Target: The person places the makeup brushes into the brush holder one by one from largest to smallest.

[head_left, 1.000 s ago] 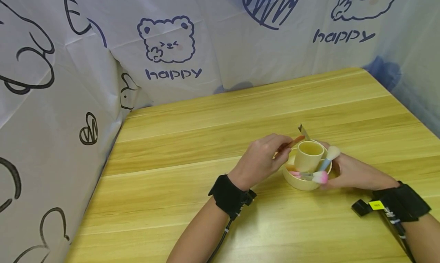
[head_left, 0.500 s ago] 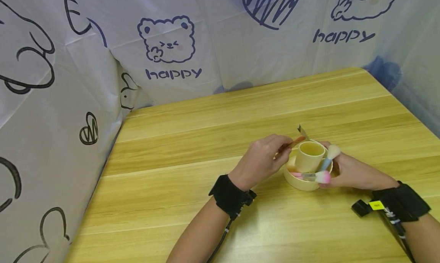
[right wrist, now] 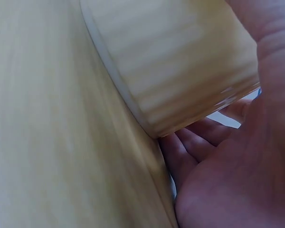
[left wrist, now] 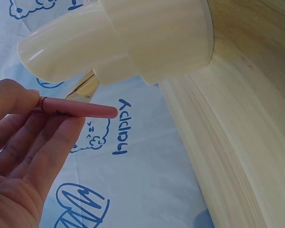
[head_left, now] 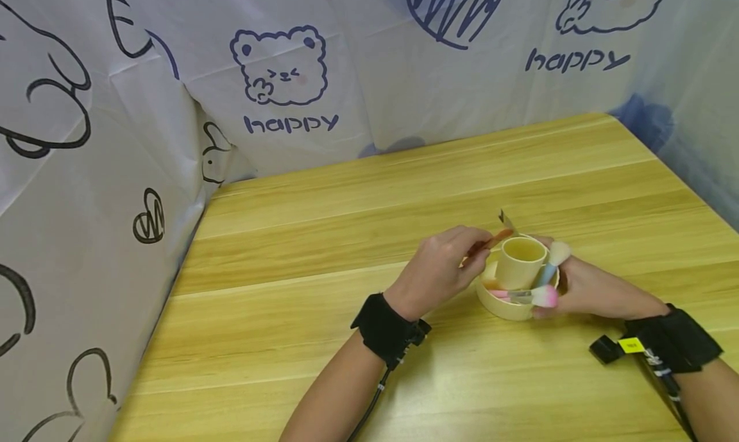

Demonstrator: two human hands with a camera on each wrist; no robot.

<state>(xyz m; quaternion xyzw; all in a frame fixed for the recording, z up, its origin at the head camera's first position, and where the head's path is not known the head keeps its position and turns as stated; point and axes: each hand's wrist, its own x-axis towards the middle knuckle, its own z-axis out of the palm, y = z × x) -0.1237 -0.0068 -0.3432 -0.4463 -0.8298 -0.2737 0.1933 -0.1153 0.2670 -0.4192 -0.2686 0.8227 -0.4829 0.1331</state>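
Note:
My left hand (head_left: 441, 265) pinches a slim pinkish-red stick (left wrist: 80, 108) with a rounded end, between thumb and fingers at the left of a cream round brush holder (head_left: 502, 308). My right hand (head_left: 597, 288) grips the holder's right side, its fingers curled round the outer wall in the right wrist view. Inside, a cup-like centre (head_left: 518, 269) rises above the outer ring. A pink-tipped makeup brush (head_left: 543, 296) leans out at the front, and a white-tipped one with a blue handle (head_left: 545, 274) at the right. A flat, gold-coloured piece (left wrist: 84, 86) sticks up at the back.
The holder stands on a wood-grain table (head_left: 323, 237). White cloth (head_left: 369, 76) with drawn bears and lettering hangs behind and to the left. Each wrist wears a black band (head_left: 383, 330) with a camera and cable.
The holder has turned slightly: the pink-tipped brush has shifted right and the piece at the back a little left. My left hand has stayed almost still with the stick.

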